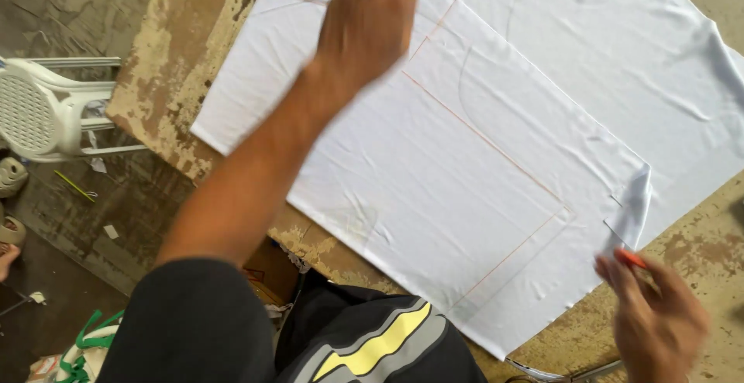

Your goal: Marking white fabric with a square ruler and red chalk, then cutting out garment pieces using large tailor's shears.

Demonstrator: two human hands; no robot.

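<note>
Lying flat across worn wooden table with flaking pale paint: large white cotton cloth sheet, marked with thin orange-red ruled lines and faint curved pencil lines. Near right corner of cloth cut and curled upward.

Left hand: blurred, fingers spread, palm down over upper part of cloth; contact with cloth not certain. Bare forearm running diagonally from lower left, covering part of cloth and table edge.

Right hand: at lower right, just beside curled cloth corner, fingers pinched on small orange-red marking stick, tip pointing towards cloth edge. Hand over bare table, apart from cloth itself.

Surroundings: white plastic chair with perforated back on stained floor, left of table, well apart from hands. Thin yellow-green stick on floor near chair legs. Green and white bag at bottom left corner. Brown cardboard piece under table edge, mostly hidden by arm and dark sleeve. Dark trousers with yellow and grey stripe at bottom centre. Metal object, perhaps scissors, partly cut off at lower edge near right hand; too little visible to tell.

No labels or signs legible.
</note>
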